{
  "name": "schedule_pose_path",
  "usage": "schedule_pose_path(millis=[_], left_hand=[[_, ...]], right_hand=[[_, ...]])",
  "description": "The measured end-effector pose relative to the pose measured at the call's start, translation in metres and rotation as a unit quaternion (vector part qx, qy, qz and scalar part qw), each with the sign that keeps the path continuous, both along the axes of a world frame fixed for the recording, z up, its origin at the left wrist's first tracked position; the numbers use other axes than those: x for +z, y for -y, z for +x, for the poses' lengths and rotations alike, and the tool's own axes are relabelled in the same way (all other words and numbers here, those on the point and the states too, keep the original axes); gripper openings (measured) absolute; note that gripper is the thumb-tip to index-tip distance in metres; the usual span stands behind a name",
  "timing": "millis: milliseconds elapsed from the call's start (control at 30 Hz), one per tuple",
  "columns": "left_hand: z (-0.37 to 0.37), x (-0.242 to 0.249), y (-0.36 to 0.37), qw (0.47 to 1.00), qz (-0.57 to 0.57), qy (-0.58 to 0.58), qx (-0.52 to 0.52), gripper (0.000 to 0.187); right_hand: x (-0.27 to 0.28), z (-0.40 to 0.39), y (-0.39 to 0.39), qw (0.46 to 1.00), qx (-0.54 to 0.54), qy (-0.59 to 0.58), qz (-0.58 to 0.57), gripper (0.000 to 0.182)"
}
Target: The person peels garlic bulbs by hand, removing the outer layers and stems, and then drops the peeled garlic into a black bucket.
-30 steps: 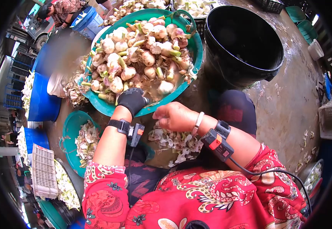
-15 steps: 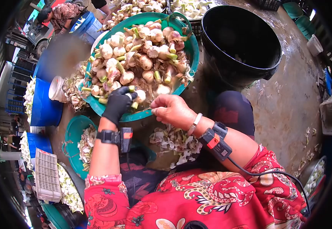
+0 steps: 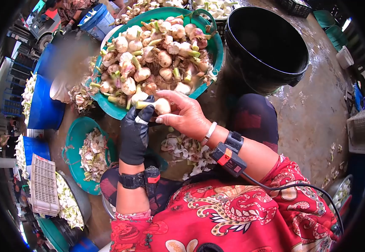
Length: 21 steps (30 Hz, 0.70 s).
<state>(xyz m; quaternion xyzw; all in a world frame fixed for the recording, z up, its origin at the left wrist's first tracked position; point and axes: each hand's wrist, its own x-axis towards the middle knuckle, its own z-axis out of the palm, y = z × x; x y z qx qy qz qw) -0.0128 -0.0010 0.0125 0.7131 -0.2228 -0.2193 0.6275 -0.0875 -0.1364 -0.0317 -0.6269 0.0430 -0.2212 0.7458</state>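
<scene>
A large green basin [image 3: 219,56] heaped with unpeeled garlic bulbs [image 3: 165,59] fills the upper middle of the head view. In front of its near rim, my left hand [image 3: 136,130], in a black glove, grips the green stem of a pale garlic bulb [image 3: 162,106]. My bare right hand [image 3: 186,115] holds the same bulb from the right, thumb below and fingers above. Garlic skins [image 3: 191,153] lie on the floor beneath my hands.
A black tub [image 3: 266,46] stands right of the basin. At left are a smaller green basin [image 3: 75,155] with skins, blue tubs [image 3: 46,103] of garlic and a plastic crate [image 3: 44,185]. Another person [image 3: 71,11] bends over a blue bucket [image 3: 96,23] at upper left.
My right hand has moved left and closed round the bulb in my left hand. The left hand has turned, its fingers now pinching the stem. The view has shifted slightly.
</scene>
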Motion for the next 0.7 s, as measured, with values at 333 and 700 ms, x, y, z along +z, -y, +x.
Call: schedule_pose_path(millis=[333,700], left_hand=[[0.005,-0.008,-0.014,0.991,0.128,0.04,0.009,0.021],[-0.009,-0.025,-0.024,0.991,0.069,0.113,-0.034,0.025]], right_hand=[[0.008,-0.006,-0.001,0.964,0.096,-0.12,0.217,0.036],[0.011,-0.018,0.007,0.772,0.429,-0.28,0.377,0.037]])
